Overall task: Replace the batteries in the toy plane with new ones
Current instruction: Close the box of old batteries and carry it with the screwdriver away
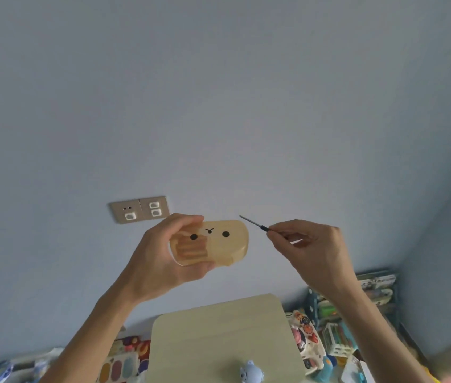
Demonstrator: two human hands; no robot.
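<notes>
My left hand (pixel 160 258) grips a translucent beige toy body (pixel 218 244) with two black dot eyes, raised in front of the wall. Ridged orange-brown shapes show inside its left half. My right hand (pixel 313 244) pinches a thin screwdriver (pixel 254 224), whose metal tip points up and left, a short gap from the toy's right end. A small light-blue toy piece (pixel 250 373) lies on the table near the bottom edge of the view.
A small beige table (pixel 218 327) stands below my hands. Colourful toys (pixel 307 338) and a shelf of boxes (pixel 357 305) crowd its right; more toys (pixel 124 360) lie at its left. A wall socket plate (pixel 139 210) sits behind the toy.
</notes>
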